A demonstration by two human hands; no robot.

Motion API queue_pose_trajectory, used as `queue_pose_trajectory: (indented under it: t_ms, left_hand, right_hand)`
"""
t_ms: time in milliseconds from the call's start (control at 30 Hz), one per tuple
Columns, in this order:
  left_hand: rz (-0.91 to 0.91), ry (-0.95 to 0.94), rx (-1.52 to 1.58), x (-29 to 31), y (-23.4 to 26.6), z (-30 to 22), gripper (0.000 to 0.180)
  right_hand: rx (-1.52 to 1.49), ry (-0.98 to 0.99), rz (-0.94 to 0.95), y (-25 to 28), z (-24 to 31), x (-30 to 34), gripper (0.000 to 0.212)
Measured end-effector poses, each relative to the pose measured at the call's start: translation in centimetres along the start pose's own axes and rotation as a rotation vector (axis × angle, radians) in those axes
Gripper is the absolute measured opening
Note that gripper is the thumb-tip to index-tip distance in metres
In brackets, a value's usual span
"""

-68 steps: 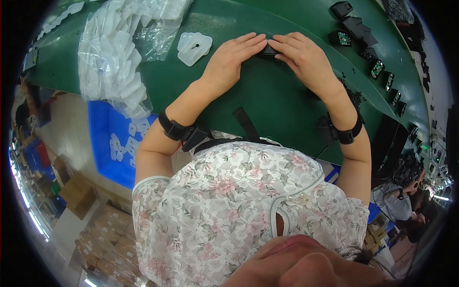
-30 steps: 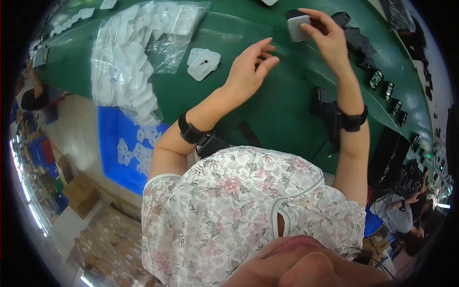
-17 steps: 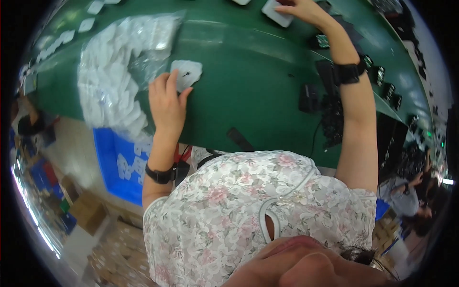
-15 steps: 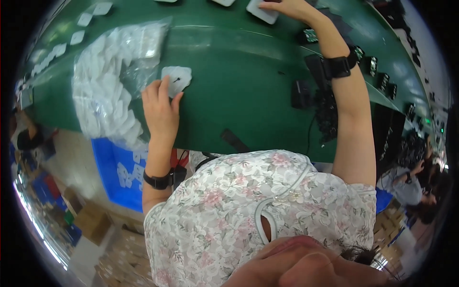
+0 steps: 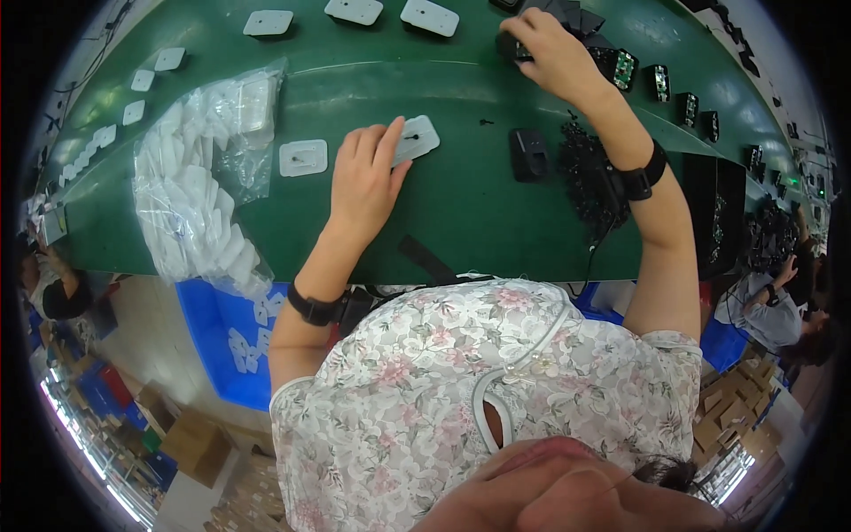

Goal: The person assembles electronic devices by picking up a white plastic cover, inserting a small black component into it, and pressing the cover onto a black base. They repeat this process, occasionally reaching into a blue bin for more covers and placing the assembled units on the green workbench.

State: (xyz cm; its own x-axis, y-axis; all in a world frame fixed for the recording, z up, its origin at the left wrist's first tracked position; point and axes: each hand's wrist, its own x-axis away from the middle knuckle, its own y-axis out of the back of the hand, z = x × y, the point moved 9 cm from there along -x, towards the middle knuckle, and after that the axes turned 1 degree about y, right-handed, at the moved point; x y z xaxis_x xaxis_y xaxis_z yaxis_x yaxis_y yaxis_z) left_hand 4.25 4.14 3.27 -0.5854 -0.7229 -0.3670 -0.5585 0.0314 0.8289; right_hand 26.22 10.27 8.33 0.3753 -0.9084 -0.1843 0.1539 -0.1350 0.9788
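My left hand (image 5: 365, 177) holds the edge of a white plastic cover (image 5: 421, 140) between forefinger and thumb. A small dark piece lies on that cover. To its left, a second white cover (image 5: 303, 158) with a raised inner outline lies flat on the green table. Farther off, my right hand (image 5: 558, 58) has its fingers bent over a black plastic casing (image 5: 511, 46) at the far side. Its thumb is beneath the fingers, at the casing's side. Another black casing (image 5: 529, 154) lies nearer me, beside a heap of small black parts (image 5: 587, 182).
A clear bag of white covers (image 5: 191, 186) takes up the left of the green table (image 5: 461, 226). White housings (image 5: 430, 18) stand in a row along the far side. Black casings with green boards (image 5: 661, 83) line the right. Below at left is a blue bin (image 5: 208, 341).
My right hand has let go of a white housing and moved to the black casing. My left hand and the cover with the dark piece have shifted right, away from the bag.
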Motion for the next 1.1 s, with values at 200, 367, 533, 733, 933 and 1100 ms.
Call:
queue_pose_trajectory:
  t_ms: [200,367,533,733,933,1100]
  left_hand:
    - [-0.05,-0.082,-0.008,-1.4,-0.9,-0.2,0.057]
    - [-0.059,-0.061,0.056,-1.8,-1.5,0.5,0.057]
    - [-0.074,-0.02,0.171,-2.1,-1.3,1.1,0.055]
    - [-0.166,0.133,0.52,-0.9,0.0,2.9,0.053]
    - [-0.086,0.049,0.414,-0.8,-0.2,1.7,0.056]
    - [0.014,-0.073,0.115,-0.8,-0.4,0.3,0.053]
  right_hand:
    - [-0.545,-0.364,-0.166,-1.0,-3.6,5.7,0.042]
    - [-0.273,-0.435,-0.013,-2.0,-4.2,8.2,0.04]
    - [-0.339,-0.274,-0.146,-0.2,1.5,5.4,0.036]
    - [-0.362,0.021,-0.112,-1.2,9.5,2.7,0.035]
    - [-0.268,0.079,-0.025,-2.7,11.3,2.7,0.035]
    - [-0.112,0.083,-0.073,-2.3,12.6,3.1,0.038]
